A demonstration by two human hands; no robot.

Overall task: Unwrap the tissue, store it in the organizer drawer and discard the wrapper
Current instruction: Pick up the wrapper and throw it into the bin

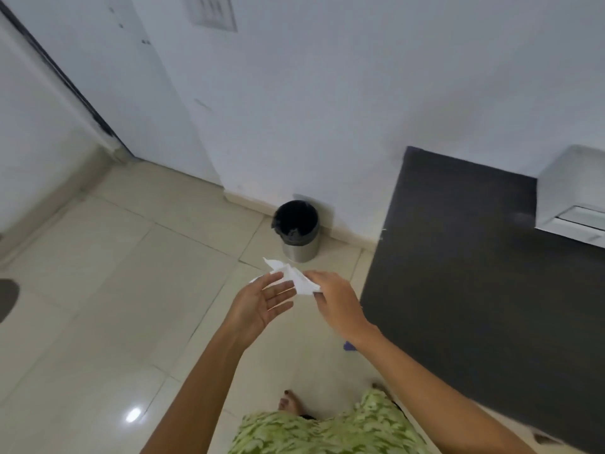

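Above the tiled floor [98,290], two bare hands meet around one white wrapper [296,278]. One right hand [334,299] pinches its near edge, grip closed on the sheet; one left hand [262,303] is spread wide, palm up, fingertips brushing its far side. One steel bin [299,231] with a black liner stands against the wall, beyond the hands. One dark desk [474,257] carries one white organizer [573,198]. No writing is legible.
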